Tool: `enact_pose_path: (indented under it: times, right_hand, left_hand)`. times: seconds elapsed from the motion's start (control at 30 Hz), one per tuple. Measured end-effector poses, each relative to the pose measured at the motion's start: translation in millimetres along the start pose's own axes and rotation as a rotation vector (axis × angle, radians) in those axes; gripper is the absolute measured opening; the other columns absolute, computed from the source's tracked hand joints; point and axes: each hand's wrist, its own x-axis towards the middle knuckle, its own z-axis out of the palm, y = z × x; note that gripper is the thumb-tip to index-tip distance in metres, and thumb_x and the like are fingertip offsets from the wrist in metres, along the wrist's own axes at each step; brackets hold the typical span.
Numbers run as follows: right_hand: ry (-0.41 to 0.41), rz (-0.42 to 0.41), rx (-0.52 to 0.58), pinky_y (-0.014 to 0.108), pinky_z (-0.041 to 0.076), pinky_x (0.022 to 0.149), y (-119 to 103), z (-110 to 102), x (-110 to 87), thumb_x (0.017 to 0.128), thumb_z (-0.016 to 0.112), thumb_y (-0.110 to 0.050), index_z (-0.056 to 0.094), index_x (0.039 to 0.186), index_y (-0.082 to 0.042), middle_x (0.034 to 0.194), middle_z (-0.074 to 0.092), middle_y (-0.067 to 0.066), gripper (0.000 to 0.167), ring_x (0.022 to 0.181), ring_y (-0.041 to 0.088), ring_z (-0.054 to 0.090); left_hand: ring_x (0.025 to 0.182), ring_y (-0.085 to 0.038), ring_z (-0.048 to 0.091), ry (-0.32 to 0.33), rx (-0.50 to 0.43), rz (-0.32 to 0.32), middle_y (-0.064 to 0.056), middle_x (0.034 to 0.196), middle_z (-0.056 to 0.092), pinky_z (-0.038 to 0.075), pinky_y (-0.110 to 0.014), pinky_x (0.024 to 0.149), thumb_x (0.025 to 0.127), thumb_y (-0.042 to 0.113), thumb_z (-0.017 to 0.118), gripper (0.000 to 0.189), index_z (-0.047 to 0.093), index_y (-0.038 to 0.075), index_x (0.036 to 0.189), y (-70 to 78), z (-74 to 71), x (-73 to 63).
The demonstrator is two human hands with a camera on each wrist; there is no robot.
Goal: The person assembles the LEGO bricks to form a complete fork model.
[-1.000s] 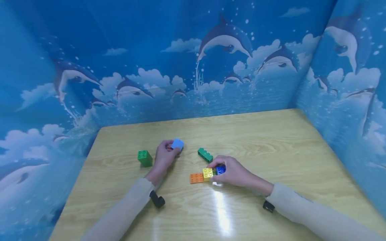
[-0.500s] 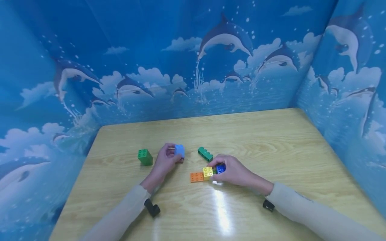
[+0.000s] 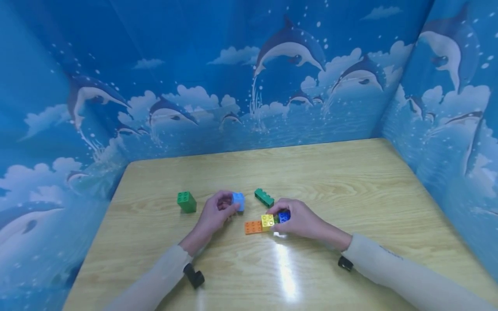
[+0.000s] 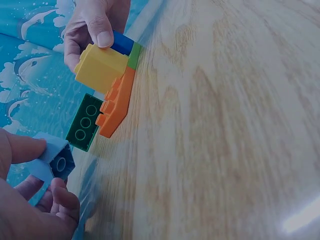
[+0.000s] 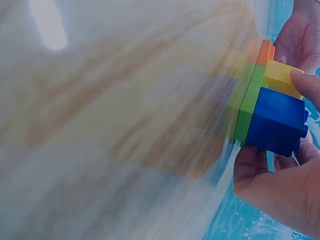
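Observation:
My left hand [image 3: 215, 212] pinches a light blue toy brick [image 3: 238, 201] between thumb and fingers. Its hollow underside with a round tube shows in the left wrist view. To the right, my right hand [image 3: 301, 221] grips a joined group of bricks low on the table. In that group a yellow brick [image 3: 267, 221] bridges an orange plate [image 3: 253, 227] and a light green plate [image 5: 249, 107], and a dark blue brick [image 5: 279, 122] stands on the green plate. My right thumb lies on the yellow brick. The light blue brick is apart from this group.
Behind the group, a narrow dark green brick [image 3: 264, 197] lies on its side, its open underside seen in the left wrist view. A taller green block [image 3: 186, 202] stands left of my left hand. Dolphin-print curtains border the wood-grain table [image 3: 342, 172].
My left hand has turned the light blue brick and brought it right and slightly nearer, closer to the joined group. The right hand and its bricks stay in place.

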Motion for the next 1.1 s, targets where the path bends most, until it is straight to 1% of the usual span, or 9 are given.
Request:
enact_pose_path:
  times: [0.2, 0.37, 0.47, 0.5, 0.6, 0.7, 0.8, 0.93, 1.1]
  right_hand:
    - [-0.003, 0.000, 0.000, 0.047, 0.053, 0.102, 0, 0, 0.4, 0.086, 0.095, -0.019, 0.079, 0.117, -0.021, 0.115, 0.072, -0.007, 0.035, 0.112, 0.019, 0.065]
    - [-0.004, -0.010, 0.007, 0.047, 0.053, 0.101, 0, -1, 1.2, 0.086, 0.095, -0.020, 0.079, 0.117, -0.020, 0.116, 0.072, -0.007, 0.035, 0.111, 0.019, 0.065]
    - [-0.001, -0.018, 0.021, 0.047, 0.053, 0.100, 1, -1, 1.1, 0.086, 0.096, -0.020, 0.080, 0.117, -0.020, 0.116, 0.072, -0.006, 0.035, 0.110, 0.020, 0.065]
    - [-0.003, -0.017, 0.027, 0.047, 0.054, 0.099, 1, -1, 0.9, 0.086, 0.096, -0.020, 0.080, 0.117, -0.019, 0.116, 0.072, -0.005, 0.035, 0.110, 0.020, 0.065]
    - [-0.008, -0.007, 0.030, 0.047, 0.054, 0.099, 1, -1, 0.1, 0.086, 0.095, -0.020, 0.079, 0.117, -0.019, 0.116, 0.072, -0.005, 0.035, 0.110, 0.020, 0.064]
    - [-0.010, -0.001, 0.027, 0.047, 0.054, 0.099, 1, 0, -1.3, 0.086, 0.095, -0.020, 0.079, 0.118, -0.019, 0.116, 0.072, -0.005, 0.036, 0.111, 0.020, 0.064]
    - [-0.002, -0.007, 0.019, 0.047, 0.054, 0.100, 1, 0, -1.9, 0.086, 0.095, -0.020, 0.079, 0.118, -0.019, 0.116, 0.072, -0.006, 0.035, 0.111, 0.020, 0.065]
    - [0.002, -0.012, 0.016, 0.047, 0.054, 0.100, 0, 1, -2.2, 0.087, 0.095, -0.020, 0.079, 0.118, -0.019, 0.116, 0.072, -0.006, 0.035, 0.111, 0.019, 0.065]
    - [0.002, -0.008, 0.016, 0.047, 0.053, 0.101, -2, 0, -2.6, 0.087, 0.095, -0.019, 0.080, 0.118, -0.019, 0.116, 0.072, -0.007, 0.035, 0.112, 0.019, 0.065]
  left_hand:
    - [0.111, -0.024, 0.065, -0.012, -0.014, 0.012, -0.008, 0.124, 0.070, 0.058, -0.036, 0.094, 0.098, 0.017, 0.084, 0.048, 0.067, 0.007, 0.141, -1.0, 0.5, -3.7]
    - [0.113, -0.025, 0.067, -0.035, -0.068, 0.009, -0.010, 0.123, 0.071, 0.059, -0.035, 0.096, 0.096, 0.013, 0.085, 0.049, 0.067, 0.005, 0.141, -1.4, 0.4, -5.4]
    - [0.110, -0.025, 0.067, -0.056, -0.074, 0.026, -0.010, 0.120, 0.070, 0.059, -0.035, 0.094, 0.095, 0.012, 0.086, 0.049, 0.067, 0.005, 0.139, -3.4, 0.2, -6.2]
    - [0.109, -0.025, 0.067, -0.063, -0.071, 0.021, -0.009, 0.119, 0.071, 0.059, -0.034, 0.093, 0.095, 0.012, 0.086, 0.048, 0.068, 0.006, 0.139, -4.3, 0.2, -6.6]
    - [0.104, -0.023, 0.066, -0.085, -0.043, 0.021, -0.008, 0.116, 0.071, 0.058, -0.032, 0.088, 0.095, 0.013, 0.086, 0.045, 0.070, 0.007, 0.136, -7.9, 1.0, -9.6]
    - [0.100, -0.022, 0.066, -0.092, -0.010, 0.030, -0.007, 0.114, 0.070, 0.058, -0.029, 0.084, 0.096, 0.012, 0.086, 0.041, 0.070, 0.008, 0.134, -11.3, 2.5, -14.7]
    - [0.097, -0.022, 0.065, -0.090, 0.011, 0.065, -0.007, 0.112, 0.069, 0.058, -0.027, 0.081, 0.096, 0.010, 0.084, 0.039, 0.069, 0.007, 0.132, -12.8, 4.1, -19.7]
    - [0.096, -0.022, 0.066, -0.098, 0.022, 0.093, -0.007, 0.111, 0.069, 0.058, -0.027, 0.080, 0.096, 0.008, 0.084, 0.039, 0.069, 0.008, 0.133, -13.0, 5.2, -25.7]
    - [0.097, -0.023, 0.066, -0.131, 0.007, 0.110, -0.007, 0.112, 0.069, 0.059, -0.027, 0.080, 0.095, 0.010, 0.084, 0.043, 0.070, 0.011, 0.136, -14.4, 5.8, -32.1]
